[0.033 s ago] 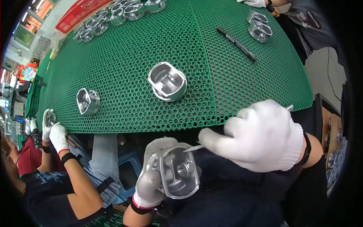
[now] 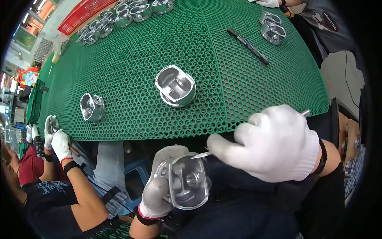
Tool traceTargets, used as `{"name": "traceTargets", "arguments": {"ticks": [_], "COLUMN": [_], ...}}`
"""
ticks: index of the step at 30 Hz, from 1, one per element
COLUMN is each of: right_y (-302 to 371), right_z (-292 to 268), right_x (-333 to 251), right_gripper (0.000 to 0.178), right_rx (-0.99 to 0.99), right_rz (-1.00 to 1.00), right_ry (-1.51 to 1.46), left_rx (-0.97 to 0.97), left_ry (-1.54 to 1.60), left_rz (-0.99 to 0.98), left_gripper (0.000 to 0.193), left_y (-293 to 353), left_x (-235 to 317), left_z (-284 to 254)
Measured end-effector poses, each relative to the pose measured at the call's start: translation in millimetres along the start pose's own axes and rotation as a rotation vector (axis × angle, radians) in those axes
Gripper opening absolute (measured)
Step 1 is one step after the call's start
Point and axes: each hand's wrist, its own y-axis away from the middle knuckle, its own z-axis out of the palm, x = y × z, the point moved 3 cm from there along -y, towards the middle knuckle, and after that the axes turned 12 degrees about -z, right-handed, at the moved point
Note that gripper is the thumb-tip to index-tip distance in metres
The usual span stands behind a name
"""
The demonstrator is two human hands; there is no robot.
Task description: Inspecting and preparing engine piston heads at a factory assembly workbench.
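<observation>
My left hand (image 2: pixel 158 191), in a white knit glove, grips a silver metal piston (image 2: pixel 195 183) below the mat's near edge, hollow side facing up. In my gloved right hand (image 2: pixel 274 143) is a slim pointed metal scraper (image 2: pixel 201 155). Its tip touches or lies just over the piston's upper rim, and its rear end shows behind the hand; the middle is hidden in the fist. Beyond my hands, one piston (image 2: pixel 175 86) stands on the green honeycomb mat (image 2: pixel 139 63). Another piston (image 2: pixel 92 107) lies farther left, tilted.
Several pistons (image 2: pixel 123 16) cluster at the far left beside a red basket (image 2: pixel 81 18). A black marker (image 2: pixel 248 46) and two pistons (image 2: pixel 273 32) lie at the right. At the left, a co-worker's gloved hands (image 2: pixel 59 143) handle a part; another person's glove (image 2: pixel 266 3) shows at the far edge.
My right hand and the scraper have shifted very slightly left along the piston's rim. The piston in my left hand has hardly moved.
</observation>
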Motion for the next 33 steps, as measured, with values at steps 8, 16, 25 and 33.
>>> {"name": "traceTargets", "arguments": {"ticks": [8, 16, 25, 33], "right_y": [-5.5, 29.3, -8.8, -35.3], "right_z": [5.1, 42.3, 57.4, 76.9], "right_x": [-4.2, 15.6, 37.6, 36.0], "right_gripper": [0.028, 0.03, 0.038, 0.019], "right_rx": [0.041, 0.098, 0.115, -0.097], "right_rz": [-0.018, 0.372, 0.443, 0.43], "right_ry": [0.017, -0.511, -0.325, -0.479], "left_rx": [-0.408, -0.066, 0.715, 0.451], "left_ry": [0.615, 0.179, -0.442, -0.298], "left_rz": [-0.36, 0.104, 0.453, 0.728], "left_gripper": [0.09, 0.081, 0.045, 0.077], "left_y": [-1.4, -19.1, -44.1, -29.2], "left_x": [-11.6, 22.2, 103.3, 31.1], "left_z": [13.3, 0.6, -101.6, -54.7]}}
